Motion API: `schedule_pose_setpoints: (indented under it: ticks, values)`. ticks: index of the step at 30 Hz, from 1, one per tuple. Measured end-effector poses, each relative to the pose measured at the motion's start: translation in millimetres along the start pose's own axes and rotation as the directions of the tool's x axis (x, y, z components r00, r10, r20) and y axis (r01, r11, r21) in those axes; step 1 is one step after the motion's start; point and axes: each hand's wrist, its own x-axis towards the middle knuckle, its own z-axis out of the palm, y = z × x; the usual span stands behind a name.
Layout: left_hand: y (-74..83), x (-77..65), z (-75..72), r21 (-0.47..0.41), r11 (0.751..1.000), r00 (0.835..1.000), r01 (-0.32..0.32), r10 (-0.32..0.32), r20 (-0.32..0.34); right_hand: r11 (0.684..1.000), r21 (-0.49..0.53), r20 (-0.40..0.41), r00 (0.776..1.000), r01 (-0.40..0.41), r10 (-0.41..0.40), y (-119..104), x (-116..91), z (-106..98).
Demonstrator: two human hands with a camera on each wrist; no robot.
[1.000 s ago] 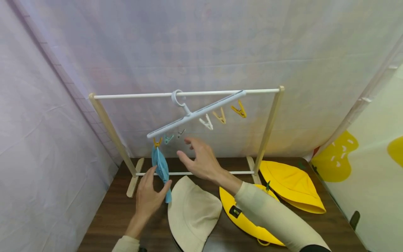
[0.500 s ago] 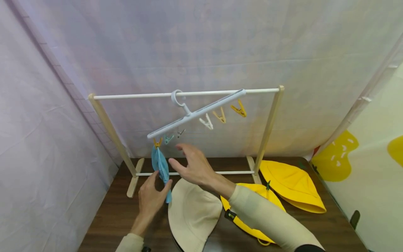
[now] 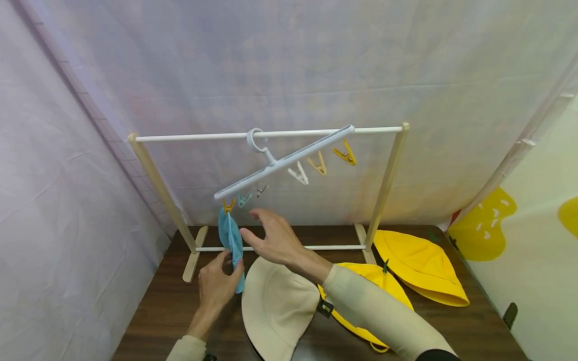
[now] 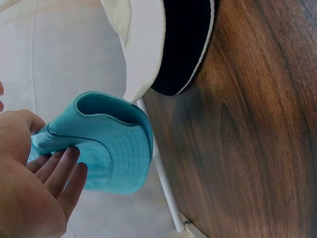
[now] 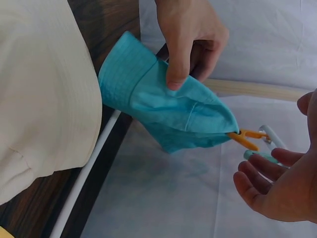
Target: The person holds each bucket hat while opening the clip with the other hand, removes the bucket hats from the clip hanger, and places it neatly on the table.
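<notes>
A light-blue bucket hat point(image 3: 231, 235) hangs folded from an orange clip point(image 3: 229, 205) at the low left end of the pale hanger point(image 3: 282, 163). My left hand point(image 3: 218, 283) pinches it lower down; the right wrist view shows the thumb point(image 5: 177, 69) on one side of the fabric and fingers behind. In the left wrist view, the hat's brim point(image 4: 131, 158) droops past the fingers. Just right of the hat, my right hand point(image 3: 275, 240) hovers with fingers spread and loosely bent, holding nothing. It is close to the orange clip and a mint clip point(image 3: 244, 200), apparently without contact.
The hanger tilts on a white-barred rack point(image 3: 203, 136) with wooden posts. Further clips hang along it, including a white clip point(image 3: 299, 174). A cream bucket hat point(image 3: 280, 306) lies on the dark wooden table point(image 3: 149, 321); two yellow hats, one point(image 3: 420, 265) farther right, lie beside it.
My right hand has moved left and slightly down, closer to the blue hat. The left hand has come in onto the hat's lower part. The hanger has shifted very slightly.
</notes>
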Motion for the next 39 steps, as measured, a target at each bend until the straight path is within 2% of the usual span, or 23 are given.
schedule_pose_setpoints:
  ticks: [7, 18, 26, 39]
  values:
    - [-1.4, 0.1, -0.6, 0.015, 0.996, 0.993, -0.086, 0.087, -0.081, 0.999, 0.039, 0.057, 0.998, -0.014, 0.012, 2, 5, 5]
    - [-2.2, 1.1, -4.7, 0.056, 0.98, 0.972, -0.189, 0.195, -0.133, 0.998, 0.061, 0.081, 0.996, -0.032, 0.027, -5, 20, 15]
    - [-1.4, -0.4, -4.9, 0.075, 0.967, 0.956, -0.245, 0.254, -0.146, 0.996, 0.047, 0.036, 0.997, -0.071, 0.069, -13, 34, 24]
    - [-4.5, -1.2, -7.0, 0.091, 0.948, 0.935, -0.306, 0.318, -0.159, 0.994, 0.017, -0.065, 0.992, -0.109, 0.109, -7, 50, 42]
